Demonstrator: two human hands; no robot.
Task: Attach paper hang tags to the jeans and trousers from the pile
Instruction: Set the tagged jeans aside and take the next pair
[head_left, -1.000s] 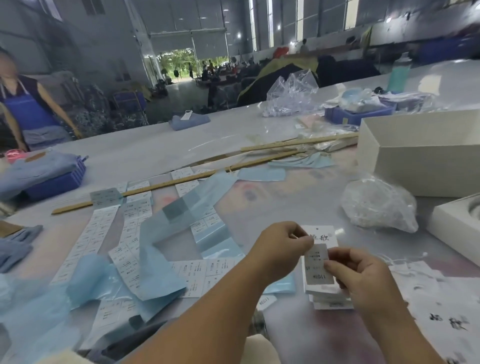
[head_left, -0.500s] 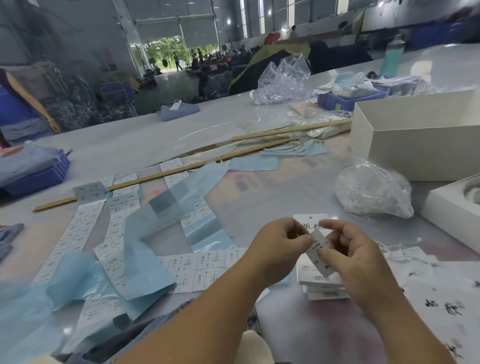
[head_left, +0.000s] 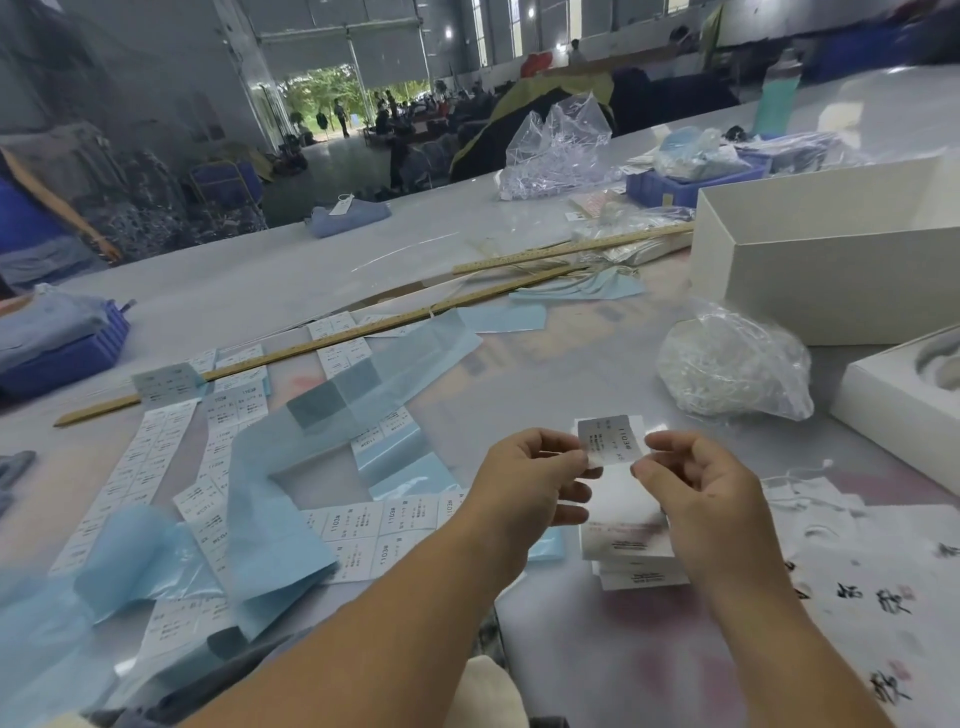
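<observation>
Both hands are up over the near part of the table, w/ a small label between them. Left hand pinches the label's left edge, thumb & forefinger pressed together on it, other fingers curled under. Right hand pinches the right edge the same way. The label is held flat-on, long axis running left-right, its print turned sideways so "11038" reads top to bottom. Right under the hands sits a stack of hang tags, white, near edge toward the person.

To the left, sheets of labels lie spread out w/ blue backing paper draped across them. Two wooden rulers run diagonally further off. A clear bag sits right of centre, a white box beyond it. Folded jeans on a blue crate at far left.
</observation>
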